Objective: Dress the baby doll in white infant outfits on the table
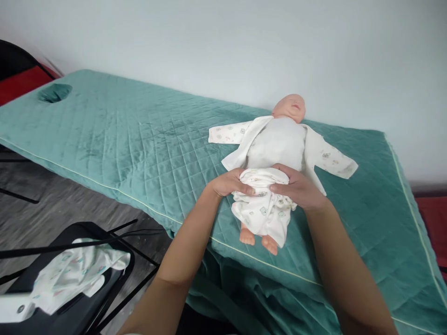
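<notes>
While a doll lies face up, both hands grip its pants

As the doll (289, 109) rests on its back near the close edge of a green bed (146, 135), the left hand (232, 183) is closed on the bunched waist of the white printed pants (265, 209) from the nine o'clock side, and the right hand (298, 188) grips the same cloth from three o'clock. Both thumbs lie over the front folds. Measured from the hands, the head is at one o'clock and the bare feet (247, 236) poke out of the pant legs at six. A white jacket (333, 156) hangs open over the torso, its sleeves spread to eleven and two o'clock. At eight o'clock, beside the bed, a black chair (99, 300) carries a crumpled printed cloth (75, 270). Toward ten, the bed has an oval hole (56, 93).
</notes>
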`<control>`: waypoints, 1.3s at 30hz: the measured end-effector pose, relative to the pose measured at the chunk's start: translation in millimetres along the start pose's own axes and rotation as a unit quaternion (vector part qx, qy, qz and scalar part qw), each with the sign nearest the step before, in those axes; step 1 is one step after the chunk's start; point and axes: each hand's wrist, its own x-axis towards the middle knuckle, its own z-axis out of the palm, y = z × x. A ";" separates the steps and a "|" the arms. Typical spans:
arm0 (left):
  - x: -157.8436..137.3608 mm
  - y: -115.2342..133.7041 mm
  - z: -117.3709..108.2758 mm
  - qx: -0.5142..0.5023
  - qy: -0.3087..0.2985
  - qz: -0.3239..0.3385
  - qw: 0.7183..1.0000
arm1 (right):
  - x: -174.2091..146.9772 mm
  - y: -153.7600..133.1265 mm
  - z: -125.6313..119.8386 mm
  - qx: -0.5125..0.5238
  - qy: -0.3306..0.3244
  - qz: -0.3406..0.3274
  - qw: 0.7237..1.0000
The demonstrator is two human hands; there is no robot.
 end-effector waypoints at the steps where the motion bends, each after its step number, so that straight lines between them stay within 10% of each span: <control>1: -0.1 -0.3 0.1 -0.002 0.002 -0.002 1.000 | -0.3 -1.6 0.9 -0.027 -0.003 0.002 1.000; 9: -19.3 -3.7 19.9 -0.050 0.071 0.026 0.996 | -0.5 -8.5 8.4 -0.178 0.012 -0.029 0.984; 20: -75.2 -13.2 127.2 -0.084 0.317 0.048 0.943 | -3.0 -3.1 17.8 -0.316 -0.022 -0.070 0.946; 30: -100.5 -32.2 194.1 -0.224 0.395 0.039 0.890 | -3.6 4.7 15.0 -0.469 -0.045 -0.092 0.877; 39: -110.6 -80.1 186.8 -0.200 0.468 0.078 0.857 | -2.6 5.1 15.5 -0.546 -0.075 -0.072 0.831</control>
